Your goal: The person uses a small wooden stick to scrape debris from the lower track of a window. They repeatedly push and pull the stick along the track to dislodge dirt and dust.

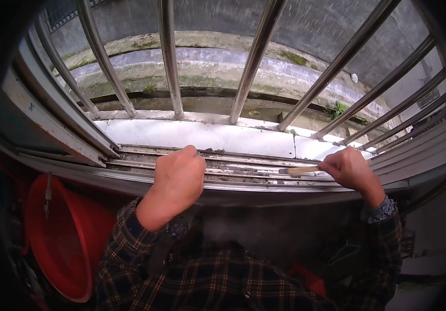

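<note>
My right hand [349, 169] pinches one end of a thin wooden stick [302, 170], which reaches left over the sliding-window track [246, 182]. Its far end is grey and lies at the dirty grooves; whether that end has bristles is too small to tell. Curled into a fist, my left hand [180, 169] is over the same track, to the left of the stick. Its fingertips are turned away from me, so anything inside the fist is hidden. Dark crumbly dirt [242, 169] lies along the grooves between the hands.
Metal bars [170, 62] rise from the outer edge of the white tiled sill [199, 132]. Sliding window frames [63, 120] stand at the left end of the track. Below them is a red plastic basin [79, 221], with keys [47, 206] hanging in front of it.
</note>
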`<state>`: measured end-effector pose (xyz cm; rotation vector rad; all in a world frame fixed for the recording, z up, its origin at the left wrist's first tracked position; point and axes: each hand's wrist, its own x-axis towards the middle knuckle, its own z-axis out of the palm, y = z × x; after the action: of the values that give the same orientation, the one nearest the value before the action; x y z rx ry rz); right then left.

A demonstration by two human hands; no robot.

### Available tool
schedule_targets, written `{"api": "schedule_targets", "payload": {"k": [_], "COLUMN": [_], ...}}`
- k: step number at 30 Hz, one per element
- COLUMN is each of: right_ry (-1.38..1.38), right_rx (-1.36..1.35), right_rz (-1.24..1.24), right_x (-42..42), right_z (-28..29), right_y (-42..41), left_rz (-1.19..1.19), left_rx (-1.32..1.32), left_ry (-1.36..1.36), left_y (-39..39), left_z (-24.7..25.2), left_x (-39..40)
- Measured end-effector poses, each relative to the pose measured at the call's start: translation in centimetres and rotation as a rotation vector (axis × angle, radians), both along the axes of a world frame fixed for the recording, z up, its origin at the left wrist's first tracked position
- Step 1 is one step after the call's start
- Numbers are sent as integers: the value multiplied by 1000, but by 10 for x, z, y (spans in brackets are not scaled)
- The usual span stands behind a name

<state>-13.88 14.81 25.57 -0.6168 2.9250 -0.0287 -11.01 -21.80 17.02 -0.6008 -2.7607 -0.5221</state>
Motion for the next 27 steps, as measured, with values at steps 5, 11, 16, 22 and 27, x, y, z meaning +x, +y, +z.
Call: {"api": "schedule_targets", "payload": {"k": [5,11,16,22,27], "right_ry": [-7,5,14,21,48], "right_rx": [44,-10,-16,-66,-70], "right_rz": [73,129,171,143,124], "right_x": [-9,-9,-12,-7,-3], "right_z": [-2,-12,-18,-29,-32], "right_y": [-15,-45,-64,-82,-92], "left_rz": [-44,-57,-58,-43,-17], "left_rx": [-30,-30,24,47,38], "left_ry": [3,-9,-9,-8,-24], "left_y": [4,8,7,8,9], "left_z": [-1,0,-2,-1,-2], "left_x": [-5,-7,-5,-3,-3]}}
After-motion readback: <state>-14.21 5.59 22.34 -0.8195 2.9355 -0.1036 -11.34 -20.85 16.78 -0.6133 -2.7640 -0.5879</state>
